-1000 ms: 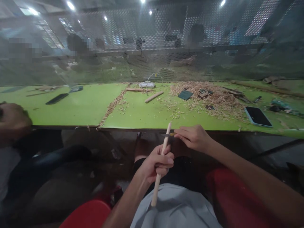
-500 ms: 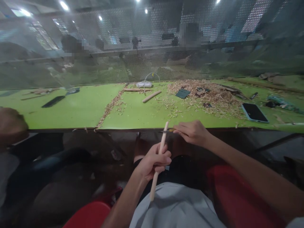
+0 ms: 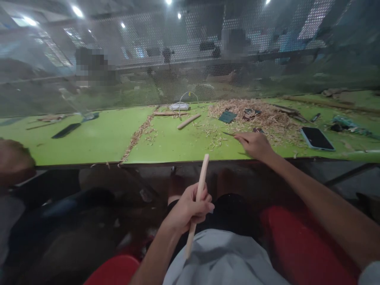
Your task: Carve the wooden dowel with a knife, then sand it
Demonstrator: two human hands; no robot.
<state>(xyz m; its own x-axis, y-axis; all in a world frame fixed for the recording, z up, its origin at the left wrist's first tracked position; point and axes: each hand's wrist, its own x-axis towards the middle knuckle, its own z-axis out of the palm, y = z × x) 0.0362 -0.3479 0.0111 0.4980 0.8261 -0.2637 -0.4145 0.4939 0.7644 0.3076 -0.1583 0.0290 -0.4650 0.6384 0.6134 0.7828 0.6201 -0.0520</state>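
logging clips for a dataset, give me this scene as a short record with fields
left hand: gripping stick, tilted near upright over the lap, below the table edge
right hand: over the table, holding knife, blade pointing left
on table: shavings piled right of centre, phone at right, spare stick near the middle
behind table: perforated screen

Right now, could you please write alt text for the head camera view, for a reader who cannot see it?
A person's left hand grips a pale wooden stick nearly upright above the lap, while the right hand holds a small blade over a green table strewn with wood shavings; a phone lies at right.
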